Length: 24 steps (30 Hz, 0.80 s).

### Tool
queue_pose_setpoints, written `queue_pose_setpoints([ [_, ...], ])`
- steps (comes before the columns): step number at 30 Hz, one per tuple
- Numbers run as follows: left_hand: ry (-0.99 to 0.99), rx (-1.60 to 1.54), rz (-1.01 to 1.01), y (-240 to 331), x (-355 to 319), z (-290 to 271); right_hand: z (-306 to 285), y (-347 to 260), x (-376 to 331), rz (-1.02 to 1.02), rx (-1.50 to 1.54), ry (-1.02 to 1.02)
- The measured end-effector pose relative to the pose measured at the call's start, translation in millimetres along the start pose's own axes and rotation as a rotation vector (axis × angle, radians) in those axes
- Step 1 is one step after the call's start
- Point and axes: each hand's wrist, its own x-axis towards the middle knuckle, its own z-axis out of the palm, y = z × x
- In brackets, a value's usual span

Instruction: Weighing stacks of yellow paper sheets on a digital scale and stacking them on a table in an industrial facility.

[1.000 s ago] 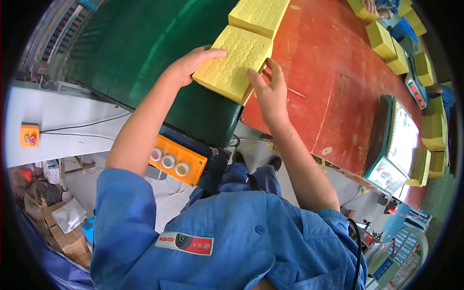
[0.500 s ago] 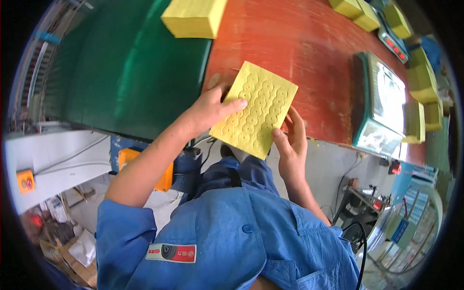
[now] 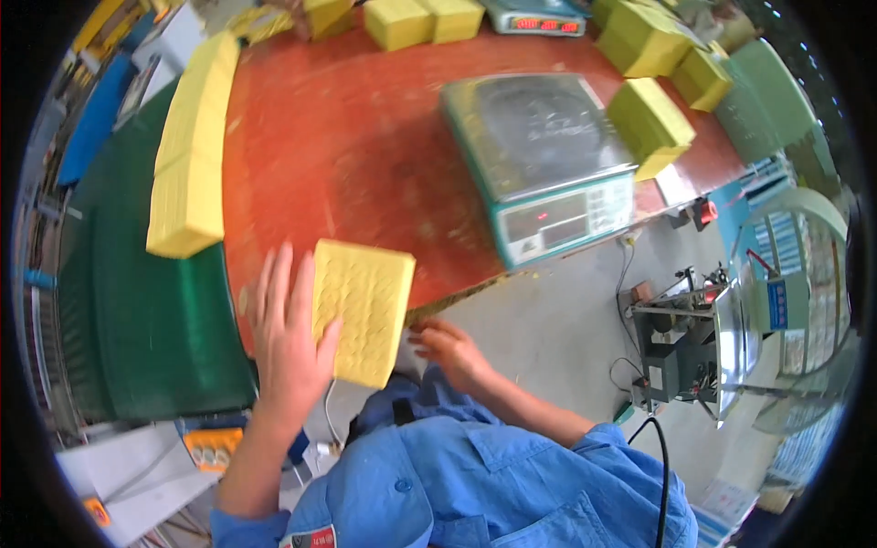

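A block of yellow embossed paper (image 3: 364, 306), its top covered in rows of stamped round marks, lies at the near edge of the red table, with its lower end jutting toward my body. My left hand (image 3: 290, 333) is along its left side, fingers stretched out and spread, thumb tip by the paper's face. To the right of the block, my right hand (image 3: 454, 354) is apart from it, with loosely bent fingers and nothing visible in them.
A green-sided weighing scale (image 3: 539, 155) stands right of the block on the red table (image 3: 356, 155). A long row of yellow paper (image 3: 190, 173) lies by the green surface (image 3: 146, 338) on the left. More paper blocks (image 3: 650, 123) and another scale (image 3: 539, 20) are farther back.
My view has swung right, bringing the scale toward the middle. The paper block has gone from between both hands to the table edge. My right hand has let go; my left fingers have straightened.
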Motion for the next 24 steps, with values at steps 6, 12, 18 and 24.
queue_pose_setpoints([
  [6,-0.135,0.013,-0.12,17.6,-21.3,37.5,14.8,-9.1,15.9,0.226,0.33,-0.329],
  [12,-0.11,-0.226,-0.165,0.4,-27.0,39.8,18.5,-46.3,2.7,0.149,0.174,-0.355],
  [18,-0.008,-0.561,-0.101,17.8,-13.0,42.9,17.1,-91.8,-29.1,-0.097,-0.12,-0.328],
  [24,-0.009,-0.907,-0.041,44.2,15.6,68.3,14.8,-156.8,-68.5,-0.672,-0.287,-0.094],
])
